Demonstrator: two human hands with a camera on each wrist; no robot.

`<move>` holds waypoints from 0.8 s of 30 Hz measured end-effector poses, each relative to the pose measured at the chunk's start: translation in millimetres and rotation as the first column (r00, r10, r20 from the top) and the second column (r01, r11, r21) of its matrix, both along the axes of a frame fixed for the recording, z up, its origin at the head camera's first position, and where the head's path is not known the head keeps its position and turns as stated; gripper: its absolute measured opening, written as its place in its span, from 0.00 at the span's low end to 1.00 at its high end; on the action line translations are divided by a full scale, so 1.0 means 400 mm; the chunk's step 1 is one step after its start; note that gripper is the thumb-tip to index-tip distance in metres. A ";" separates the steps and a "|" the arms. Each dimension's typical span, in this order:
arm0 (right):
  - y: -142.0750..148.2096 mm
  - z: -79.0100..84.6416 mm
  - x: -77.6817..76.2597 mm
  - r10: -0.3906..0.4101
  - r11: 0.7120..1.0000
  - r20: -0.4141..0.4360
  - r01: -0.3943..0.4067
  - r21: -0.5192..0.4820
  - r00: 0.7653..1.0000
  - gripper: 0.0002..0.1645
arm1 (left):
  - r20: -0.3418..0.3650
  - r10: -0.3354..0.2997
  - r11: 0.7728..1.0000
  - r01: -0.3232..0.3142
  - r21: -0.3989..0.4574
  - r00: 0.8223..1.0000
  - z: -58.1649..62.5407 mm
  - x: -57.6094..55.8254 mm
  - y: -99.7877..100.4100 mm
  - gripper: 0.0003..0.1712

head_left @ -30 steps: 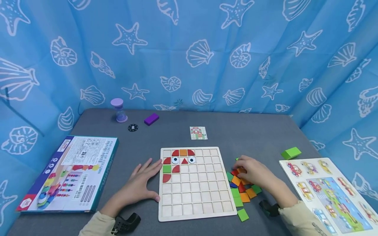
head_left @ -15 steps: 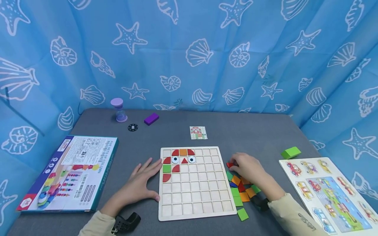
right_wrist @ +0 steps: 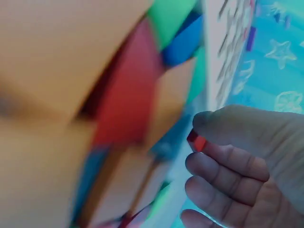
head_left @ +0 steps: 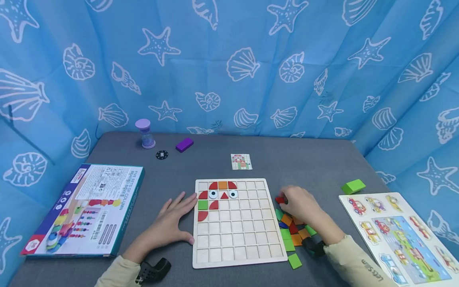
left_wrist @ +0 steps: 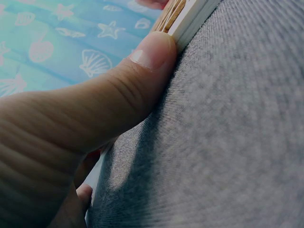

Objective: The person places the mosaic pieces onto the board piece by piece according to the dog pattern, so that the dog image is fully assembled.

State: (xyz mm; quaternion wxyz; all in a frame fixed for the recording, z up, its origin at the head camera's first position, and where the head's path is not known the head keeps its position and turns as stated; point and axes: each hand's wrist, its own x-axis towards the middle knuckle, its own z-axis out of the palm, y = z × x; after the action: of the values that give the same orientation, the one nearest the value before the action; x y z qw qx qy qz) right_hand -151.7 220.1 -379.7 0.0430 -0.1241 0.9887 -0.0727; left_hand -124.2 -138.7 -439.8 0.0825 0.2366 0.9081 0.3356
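Observation:
A square wooden grid board (head_left: 238,239) lies on the table, with red, orange and green tiles and two eye tiles set in its upper left cells. My left hand (head_left: 170,223) is spread at the board's left edge; in the left wrist view the thumb (left_wrist: 152,52) touches that edge. Between thumb and fingers my right hand (head_left: 299,203) pinches a small red tile (right_wrist: 196,140), just right of the board. Below this hand is a pile of loose tiles (head_left: 297,239) in green, orange, red and blue, partly hidden by the hand and wrist.
A small pattern card (head_left: 241,162) lies behind the board. On the left are a boxed toy (head_left: 89,211), an hourglass (head_left: 146,133), a black disc (head_left: 162,154) and a purple block (head_left: 184,144). A green block (head_left: 353,186) and a vehicle puzzle (head_left: 405,239) stand at the right.
My right hand has come out of the tile pile with a red tile, moving slightly up and left, then stayed nearly still. My left hand keeps its place at the board.

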 end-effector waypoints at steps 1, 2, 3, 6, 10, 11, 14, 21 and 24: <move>-0.012 0.005 0.002 0.000 1.000 -0.009 0.000 -0.008 1.000 0.10 | -0.001 -0.001 1.000 0.001 0.001 1.000 0.001 0.000 0.000 0.65; -0.028 0.010 0.005 0.001 1.000 -0.015 -0.002 -0.019 1.000 0.10 | -0.003 -0.002 1.000 0.002 0.001 1.000 0.001 0.000 0.000 0.65; -0.049 0.016 0.008 0.009 0.999 -0.020 -0.010 -0.032 1.000 0.10 | -0.004 -0.002 1.000 0.002 0.001 1.000 0.001 0.000 -0.001 0.65; -0.128 0.031 0.018 0.068 0.996 -0.033 -0.069 -0.053 0.997 0.10 | -0.004 0.000 1.000 0.000 -0.001 1.000 0.001 -0.001 -0.001 0.65; -0.242 0.033 0.034 0.198 0.977 -0.064 -0.202 -0.065 0.978 0.09 | -0.003 0.002 1.000 -0.002 -0.002 1.000 -0.001 -0.001 0.000 0.66; -0.268 0.030 0.038 0.229 0.970 -0.069 -0.233 -0.063 0.971 0.09 | -0.004 0.003 1.000 -0.003 -0.003 1.000 -0.003 0.000 0.000 0.66; -0.329 0.018 0.046 0.304 0.950 -0.087 -0.308 -0.043 0.949 0.07 | -0.012 -0.002 1.000 0.002 -0.005 1.000 -0.007 -0.001 0.000 0.65; -0.387 -0.004 0.048 0.323 0.946 -0.056 -0.320 0.057 0.945 0.13 | -0.023 -0.006 1.000 0.006 0.001 1.000 -0.006 -0.002 0.000 0.65; -0.391 -0.010 0.046 0.324 0.945 -0.062 -0.321 0.057 0.944 0.13 | -0.020 -0.005 1.000 0.006 0.002 1.000 -0.002 -0.002 -0.002 0.65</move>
State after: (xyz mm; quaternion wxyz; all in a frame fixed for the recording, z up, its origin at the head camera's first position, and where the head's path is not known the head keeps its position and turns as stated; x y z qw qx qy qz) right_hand -133.2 63.9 -383.8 0.0222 -0.2857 0.9573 -0.0377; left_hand -124.8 -139.5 -440.7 0.0744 0.2424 0.9079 0.3338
